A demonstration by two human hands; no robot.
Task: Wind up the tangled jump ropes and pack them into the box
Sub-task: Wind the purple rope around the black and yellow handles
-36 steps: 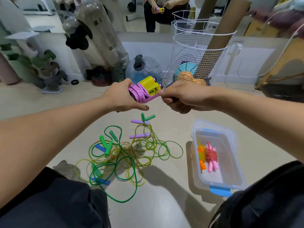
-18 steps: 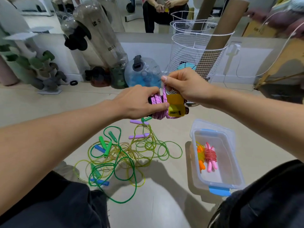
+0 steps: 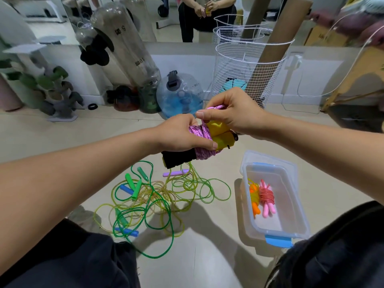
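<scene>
A pink braided jump rope (image 3: 201,138) is wound round its yellow and black handles, held in mid-air above the floor. My left hand (image 3: 178,135) grips the wound bundle from the left. My right hand (image 3: 230,112) pinches a strand of the pink rope above the yellow handle tops. Below lies a tangle of green and yellow ropes (image 3: 153,198) with green, blue and purple handles. A clear plastic box (image 3: 299,206) with blue latches stands at the right; inside it lie a wound red rope with pink handles (image 3: 266,199) and a yellow rope with orange handles (image 3: 254,196).
A white wire basket (image 3: 234,65) with a cardboard tube in it stands behind my hands. Large clear water bottles (image 3: 178,94) and a rack of dumbbells (image 3: 52,94) line the back wall. My dark-trousered knees fill the lower corners. A mirror shows a crouching person.
The bundle has dropped lower and turned, its black handles now pointing down to the left. My right hand moved from the handle end up over the bundle and pinches a pink strand.
</scene>
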